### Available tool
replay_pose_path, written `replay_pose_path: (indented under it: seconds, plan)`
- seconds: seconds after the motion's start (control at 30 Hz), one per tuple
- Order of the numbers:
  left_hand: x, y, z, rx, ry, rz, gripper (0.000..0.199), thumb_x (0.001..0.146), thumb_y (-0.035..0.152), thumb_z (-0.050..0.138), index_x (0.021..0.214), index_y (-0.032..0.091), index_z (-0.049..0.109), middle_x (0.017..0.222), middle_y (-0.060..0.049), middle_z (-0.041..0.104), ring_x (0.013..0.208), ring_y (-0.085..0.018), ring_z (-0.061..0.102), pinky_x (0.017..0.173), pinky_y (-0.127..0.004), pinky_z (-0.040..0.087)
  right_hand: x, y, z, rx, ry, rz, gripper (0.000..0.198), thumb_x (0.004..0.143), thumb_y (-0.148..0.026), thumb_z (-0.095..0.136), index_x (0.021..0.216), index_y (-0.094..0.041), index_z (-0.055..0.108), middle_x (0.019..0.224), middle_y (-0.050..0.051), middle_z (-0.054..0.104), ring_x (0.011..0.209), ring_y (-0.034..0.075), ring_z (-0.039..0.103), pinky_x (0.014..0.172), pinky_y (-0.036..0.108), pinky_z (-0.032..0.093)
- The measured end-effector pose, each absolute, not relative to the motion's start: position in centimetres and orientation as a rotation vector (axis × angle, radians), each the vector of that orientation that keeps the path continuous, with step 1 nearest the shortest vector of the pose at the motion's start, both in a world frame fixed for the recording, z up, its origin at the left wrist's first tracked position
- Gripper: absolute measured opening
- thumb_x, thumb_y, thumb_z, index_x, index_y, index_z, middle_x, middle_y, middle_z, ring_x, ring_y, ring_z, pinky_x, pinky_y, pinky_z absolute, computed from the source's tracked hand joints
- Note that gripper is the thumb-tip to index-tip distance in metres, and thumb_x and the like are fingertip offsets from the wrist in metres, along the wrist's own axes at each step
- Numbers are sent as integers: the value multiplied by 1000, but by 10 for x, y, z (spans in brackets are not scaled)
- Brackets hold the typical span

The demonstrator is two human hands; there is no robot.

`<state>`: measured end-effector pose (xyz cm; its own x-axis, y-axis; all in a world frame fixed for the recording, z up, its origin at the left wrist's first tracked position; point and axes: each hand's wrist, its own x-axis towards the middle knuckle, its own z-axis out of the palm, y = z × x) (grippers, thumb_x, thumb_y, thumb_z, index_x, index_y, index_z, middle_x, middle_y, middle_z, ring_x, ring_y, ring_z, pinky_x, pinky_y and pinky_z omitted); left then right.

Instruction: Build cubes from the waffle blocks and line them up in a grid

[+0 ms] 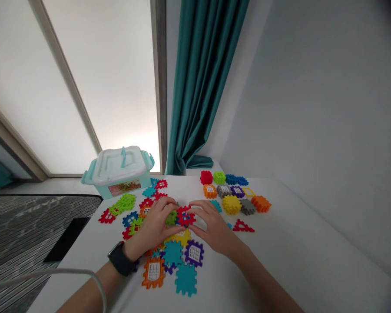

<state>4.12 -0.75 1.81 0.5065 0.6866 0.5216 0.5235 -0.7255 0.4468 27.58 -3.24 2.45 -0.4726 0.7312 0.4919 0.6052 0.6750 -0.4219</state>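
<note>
A red interlocking plastic tile (pixel 185 216) with notched edges is between my two hands over the middle of the pile. My left hand (pixel 158 221), with a dark watch on its wrist, has its thumb at the tile's lower edge and its fingers curled above. From the other side, my right hand (pixel 211 224) pinches the tile's right edge between thumb and fingers. A green tile (pixel 171 218) shows between my left thumb and fingers. Below lie a yellow tile (pixel 182 238), a turquoise tile (pixel 173 253) and a purple tile (pixel 194 253). My left hand partly covers the pile.
A lidded turquoise box (pixel 130 189) stands at the back left of the white table (pixel 280 261). Tiles sorted by colour, including a yellow stack (pixel 231 204), sit at the back right near a red triangle (pixel 243 226). A pale cable (pixel 68 271) crosses the lower left.
</note>
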Motion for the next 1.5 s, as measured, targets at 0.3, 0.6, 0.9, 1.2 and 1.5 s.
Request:
replay_pose_path:
  seconds: [0.3,0.6,0.9,1.2,1.5]
  plan:
    - [81,14,17,2571,1054,929,45,84,47,75,117,22,59,121,-10,60,111,-29,58,96,-44,47,309,-26,31,-1113,-2178,146,28,89,-18,65,116,-25,63,126,10,62,124,28,53,107,51,43]
    - [111,52,-1,2680,1166,612,34,93,49,59,114,22,63,121,-11,62,109,-29,59,95,-45,46,364,26,33,-1212,-2081,-30,19,85,-21,66,104,-22,65,118,11,67,115,29,59,102,52,43]
    - [117,49,-16,2796,1226,568,36,96,48,54,121,22,59,127,-13,60,116,-31,54,96,-47,44,390,106,34,-1293,-2135,78,16,82,-21,68,98,-21,65,112,9,69,111,27,58,103,49,42]
    - [117,50,-20,2775,1227,582,37,98,48,50,123,22,58,130,-13,61,120,-32,53,99,-48,42,395,159,20,-1342,-2151,131,16,77,-20,70,92,-21,65,109,7,70,109,26,58,102,47,42]
    - [117,50,-21,2782,1233,544,36,98,47,51,122,23,58,133,-13,60,122,-33,53,99,-50,42,395,170,15,-1370,-2174,188,12,80,-22,70,91,-22,66,111,6,70,112,27,57,103,46,41]
